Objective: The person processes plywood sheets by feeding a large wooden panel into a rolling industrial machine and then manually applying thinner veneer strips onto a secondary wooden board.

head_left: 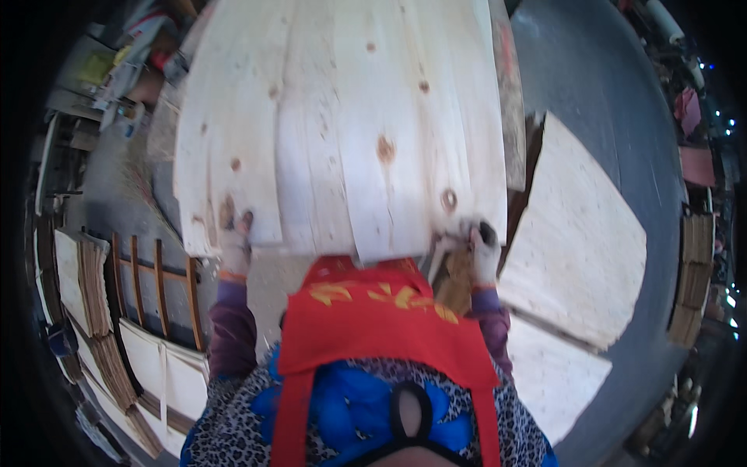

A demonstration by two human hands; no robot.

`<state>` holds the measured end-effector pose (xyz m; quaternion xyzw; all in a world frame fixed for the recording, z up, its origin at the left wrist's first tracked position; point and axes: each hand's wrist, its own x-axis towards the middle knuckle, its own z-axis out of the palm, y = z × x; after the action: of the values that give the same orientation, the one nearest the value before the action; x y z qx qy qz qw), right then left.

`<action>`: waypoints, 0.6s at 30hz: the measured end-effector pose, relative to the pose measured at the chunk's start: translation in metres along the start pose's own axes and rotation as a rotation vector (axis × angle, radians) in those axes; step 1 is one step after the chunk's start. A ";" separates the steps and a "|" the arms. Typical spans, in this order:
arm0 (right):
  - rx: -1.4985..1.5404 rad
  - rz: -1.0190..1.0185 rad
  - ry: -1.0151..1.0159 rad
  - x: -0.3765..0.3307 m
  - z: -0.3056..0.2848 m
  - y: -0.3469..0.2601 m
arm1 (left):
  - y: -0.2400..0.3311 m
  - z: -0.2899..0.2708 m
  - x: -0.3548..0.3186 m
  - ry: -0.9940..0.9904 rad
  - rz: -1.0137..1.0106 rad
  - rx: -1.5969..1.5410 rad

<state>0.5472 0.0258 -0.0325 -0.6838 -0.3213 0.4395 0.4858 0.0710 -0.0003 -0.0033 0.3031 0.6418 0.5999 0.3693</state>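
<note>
Pale wood veneer sheets (311,132) with brown knots lie side by side in front of me, their near edges uneven. My left hand (236,243), in a light glove with dark fingertips, is closed on the near left corner, thumb on top and other fingers hidden. At the near right corner my right hand (485,251), gloved the same way, is closed on the edge of a veneer sheet. A small torn or folded piece shows beside its fingers.
Large pale sheets (580,233) lie on the grey floor (599,86) at right. Stacked boards (85,280) and a wooden rack (159,284) stand at left, near a twig broom (144,183). Brown bundles (691,272) line the far right. A red apron (381,327) covers my front.
</note>
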 end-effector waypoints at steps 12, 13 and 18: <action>-0.460 -0.103 0.171 0.010 0.025 -0.015 | 0.012 -0.025 0.019 -0.013 0.018 0.175; -0.355 -0.065 0.073 0.008 0.023 -0.010 | 0.018 -0.021 0.018 0.000 -0.001 0.179; 0.149 0.237 -0.233 0.000 0.018 -0.054 | 0.022 -0.013 0.033 0.018 -0.048 0.172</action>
<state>0.5297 0.0496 0.0158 -0.6233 -0.2592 0.5925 0.4397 0.0408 0.0222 0.0145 0.3126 0.7016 0.5361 0.3503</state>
